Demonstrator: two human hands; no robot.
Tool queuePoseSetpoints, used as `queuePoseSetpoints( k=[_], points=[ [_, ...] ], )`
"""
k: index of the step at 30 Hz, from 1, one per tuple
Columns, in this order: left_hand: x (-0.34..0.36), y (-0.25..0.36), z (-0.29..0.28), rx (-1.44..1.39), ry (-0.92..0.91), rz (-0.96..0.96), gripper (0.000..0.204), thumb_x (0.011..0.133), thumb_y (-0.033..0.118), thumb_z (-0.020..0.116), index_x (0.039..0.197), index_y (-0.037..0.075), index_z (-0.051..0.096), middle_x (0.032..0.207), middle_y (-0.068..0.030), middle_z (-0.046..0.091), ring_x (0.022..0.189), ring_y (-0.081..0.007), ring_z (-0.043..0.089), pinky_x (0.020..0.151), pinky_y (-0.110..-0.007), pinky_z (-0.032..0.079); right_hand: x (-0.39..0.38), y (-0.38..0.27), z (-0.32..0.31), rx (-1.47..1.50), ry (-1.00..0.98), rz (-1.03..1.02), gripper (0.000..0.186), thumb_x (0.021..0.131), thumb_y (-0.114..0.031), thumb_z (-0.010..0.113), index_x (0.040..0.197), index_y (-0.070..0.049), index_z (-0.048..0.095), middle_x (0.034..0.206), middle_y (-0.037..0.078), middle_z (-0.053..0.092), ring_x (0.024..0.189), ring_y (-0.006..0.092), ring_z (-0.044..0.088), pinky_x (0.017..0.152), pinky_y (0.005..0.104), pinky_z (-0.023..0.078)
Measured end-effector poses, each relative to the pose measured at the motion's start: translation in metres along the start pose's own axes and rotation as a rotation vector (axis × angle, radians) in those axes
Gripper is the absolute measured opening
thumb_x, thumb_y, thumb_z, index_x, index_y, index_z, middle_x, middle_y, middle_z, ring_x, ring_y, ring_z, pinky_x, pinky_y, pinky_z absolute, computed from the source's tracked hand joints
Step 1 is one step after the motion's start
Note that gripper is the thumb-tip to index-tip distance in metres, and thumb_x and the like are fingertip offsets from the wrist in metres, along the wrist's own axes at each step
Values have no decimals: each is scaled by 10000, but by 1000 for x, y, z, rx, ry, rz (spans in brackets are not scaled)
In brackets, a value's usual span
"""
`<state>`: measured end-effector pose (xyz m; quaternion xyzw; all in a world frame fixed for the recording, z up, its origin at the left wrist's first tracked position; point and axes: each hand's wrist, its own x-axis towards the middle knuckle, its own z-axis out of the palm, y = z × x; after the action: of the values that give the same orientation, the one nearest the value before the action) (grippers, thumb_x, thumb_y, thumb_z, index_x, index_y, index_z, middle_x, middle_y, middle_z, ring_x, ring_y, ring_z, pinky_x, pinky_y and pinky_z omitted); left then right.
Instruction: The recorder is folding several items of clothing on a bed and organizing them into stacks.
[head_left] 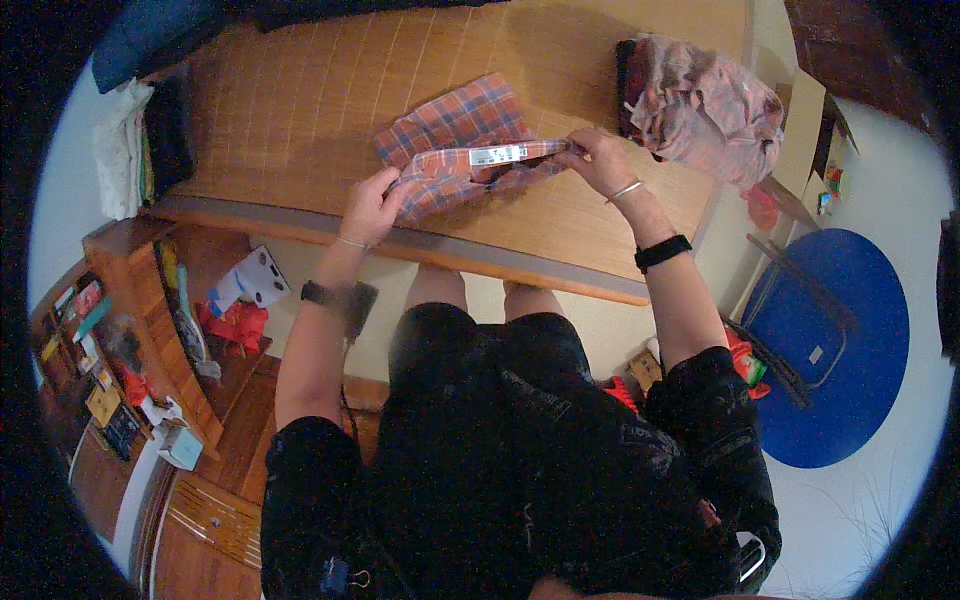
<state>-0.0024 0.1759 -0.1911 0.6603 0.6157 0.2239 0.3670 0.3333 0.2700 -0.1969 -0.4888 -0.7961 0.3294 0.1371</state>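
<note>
Orange and blue plaid shorts (462, 118), as far as their shape shows, are stretched by the waistband between my two hands above the wooden bed-like surface (330, 120). My left hand (371, 207) pinches the band's left end, and my right hand (604, 160) grips its right end. A white printed label (498, 155) lies along the band, facing up. One part of the cloth spreads away from me on the surface; another hangs in folds on the near side. Further right lies a crumpled heap of pinkish plaid cloth (705, 105), apart from my hands.
The surface's grey-brown front edge (480, 262) runs just before my legs. Stacked folded cloths (125, 150) stand at the far left. Below them is a wooden shelf (170, 330) with small items. To the right are an opened cardboard box (800, 130) and a round blue folding table (850, 350).
</note>
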Motion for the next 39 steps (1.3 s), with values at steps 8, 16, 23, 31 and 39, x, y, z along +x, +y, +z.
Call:
queuePoseSetpoints(
  k=[8, 16, 23, 31, 39],
  points=[
    [-32, 76, -27, -45, 43, -49, 146, 819, 144, 533, 800, 3, 502, 601, -131, 461, 516, -185, 426, 495, -302, 370, -51, -22, -51, 179, 41, -16, 243, 699, -213, 710, 772, -7, 602, 650, 83, 545, 557, 143, 479, 521, 274, 399],
    [-70, 177, -55, -21, 151, 88, 129, 837, 109, 520, 795, -13, 505, 569, -48, 408, 545, -86, 396, 489, -249, 346, -104, -56, -120, 378, 29, -2, 201, 755, -181, 674, 714, -11, 573, 634, -20, 489, 598, 48, 429, 536, 215, 377],
    [-64, 205, -83, 91, 216, 171, 169, 835, 120, 541, 726, -1, 496, 566, -24, 382, 526, -64, 347, 467, -229, 302, -103, -63, -135, 589, 104, -60, 180, 786, -165, 641, 701, -22, 573, 659, -46, 518, 645, 38, 460, 592, 194, 390],
    [-72, 234, -85, -27, 216, 133, 153, 838, 124, 540, 745, 3, 523, 554, 1, 379, 518, -56, 336, 462, -221, 290, -123, -72, -150, 703, 258, -114, 173, 804, -185, 612, 738, -25, 607, 684, -30, 560, 658, 59, 483, 629, 211, 392],
    [-82, 252, -84, 78, 219, 189, 147, 839, 117, 540, 734, 14, 533, 552, 27, 389, 515, -29, 342, 455, -204, 278, -135, -74, -151, 825, 291, -4, 157, 814, -182, 591, 739, -47, 622, 700, -18, 602, 675, 63, 513, 671, 214, 391]
  ],
)
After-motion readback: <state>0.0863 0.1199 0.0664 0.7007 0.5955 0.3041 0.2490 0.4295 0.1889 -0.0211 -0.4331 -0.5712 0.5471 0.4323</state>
